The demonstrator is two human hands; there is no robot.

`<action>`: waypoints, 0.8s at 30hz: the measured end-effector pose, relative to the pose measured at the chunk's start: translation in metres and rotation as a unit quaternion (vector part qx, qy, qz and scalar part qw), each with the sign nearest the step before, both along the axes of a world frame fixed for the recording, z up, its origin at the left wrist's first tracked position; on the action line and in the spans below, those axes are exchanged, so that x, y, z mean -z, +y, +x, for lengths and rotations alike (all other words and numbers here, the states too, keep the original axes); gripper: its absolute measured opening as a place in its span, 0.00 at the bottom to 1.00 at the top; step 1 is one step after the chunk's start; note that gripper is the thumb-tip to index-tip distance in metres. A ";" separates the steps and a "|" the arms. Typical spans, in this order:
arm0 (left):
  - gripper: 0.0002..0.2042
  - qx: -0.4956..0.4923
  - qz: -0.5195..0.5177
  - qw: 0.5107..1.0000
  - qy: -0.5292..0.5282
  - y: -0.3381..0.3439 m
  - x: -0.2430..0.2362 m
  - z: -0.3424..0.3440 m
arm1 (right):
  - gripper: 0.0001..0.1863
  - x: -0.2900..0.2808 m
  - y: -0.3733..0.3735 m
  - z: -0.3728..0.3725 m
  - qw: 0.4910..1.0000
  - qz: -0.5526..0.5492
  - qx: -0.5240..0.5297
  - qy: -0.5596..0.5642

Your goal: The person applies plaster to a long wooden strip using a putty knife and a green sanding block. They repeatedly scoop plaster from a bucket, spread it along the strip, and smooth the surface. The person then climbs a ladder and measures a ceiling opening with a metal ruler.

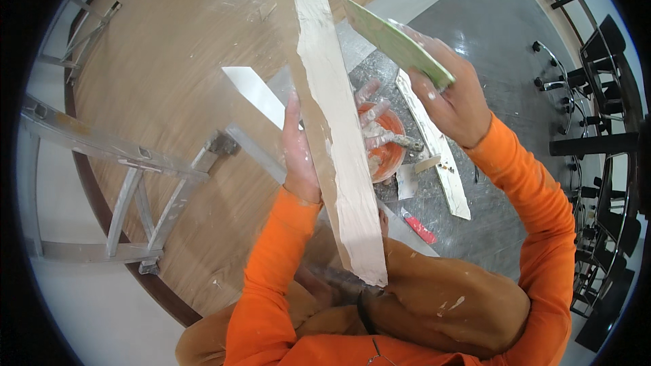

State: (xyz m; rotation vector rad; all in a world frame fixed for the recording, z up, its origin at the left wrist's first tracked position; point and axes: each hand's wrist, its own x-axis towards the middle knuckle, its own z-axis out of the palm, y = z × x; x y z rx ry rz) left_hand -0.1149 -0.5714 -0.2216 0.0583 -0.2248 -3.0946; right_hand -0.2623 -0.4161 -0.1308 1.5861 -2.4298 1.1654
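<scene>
A long narrow board (339,122), its upper face coated with uneven white paste, stands aslant in front of me. My left hand (298,149) grips it from beneath, thumb on the left edge and paste-smeared fingers showing past the right edge. In my right hand (451,88) is a flat green spreader (400,44), raised to the right of the board and apart from it. Below, partly hidden by the board and my fingers, sits an orange bucket (390,159) with a paste-covered tool handle (407,142) across it.
Right of the bucket lies another pasty white strip (437,149). A red-handled cutter (419,226) rests near my knee (461,291). To the left, a metal ladder (129,163) reaches over the wood-look floor (183,47), with a white piece (254,95) nearby. Black chairs (603,47) line the right.
</scene>
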 end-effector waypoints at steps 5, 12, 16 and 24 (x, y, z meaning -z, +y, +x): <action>0.44 0.029 0.040 0.999 0.020 0.004 0.002 0.000 | 0.24 0.000 -0.013 -0.011 0.999 -0.030 0.017 -0.018; 0.43 0.033 0.058 0.998 0.010 0.005 0.006 0.002 | 0.24 0.009 -0.012 -0.006 1.000 0.000 0.014 0.008; 0.43 0.018 0.051 0.998 -0.010 0.000 0.008 0.001 | 0.28 0.006 -0.008 0.008 0.998 0.042 -0.010 0.051; 0.42 -0.030 0.006 0.998 -0.052 -0.018 0.022 0.002 | 0.34 0.015 0.002 0.046 0.985 0.093 -0.070 0.125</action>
